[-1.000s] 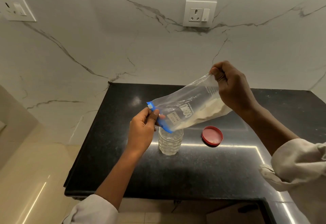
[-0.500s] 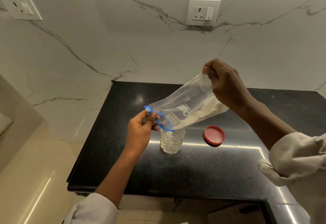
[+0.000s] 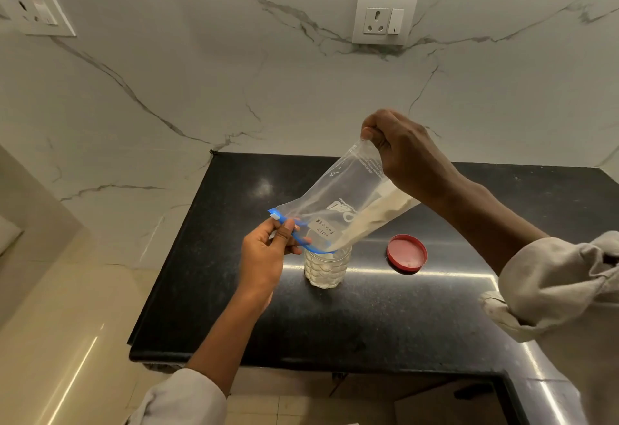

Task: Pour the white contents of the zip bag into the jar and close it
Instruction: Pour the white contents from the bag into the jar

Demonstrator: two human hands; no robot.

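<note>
A clear zip bag point(image 3: 341, 205) with a blue zip strip and a "milk powder" label hangs tilted, its open mouth down over a ribbed clear jar point(image 3: 326, 267) on the black counter. White powder lies along the bag's lower side, reaching toward the mouth. My right hand point(image 3: 405, 153) pinches the bag's raised bottom corner. At the mouth, my left hand point(image 3: 268, 254) pinches the blue zip edge just left of the jar. The jar holds some pale contents. Its red lid point(image 3: 407, 253) lies flat on the counter to the right.
The black stone counter point(image 3: 234, 307) ends at a front edge near me and a left edge over a beige floor. A marble wall rises behind, with one socket plate point(image 3: 385, 17) above the jar and another socket plate point(image 3: 37, 11) at far left.
My right hand has lifted the bag's bottom higher and moved it left, so the bag tilts more steeply. The mouth now sits over the jar's rim and powder has slid toward it.
</note>
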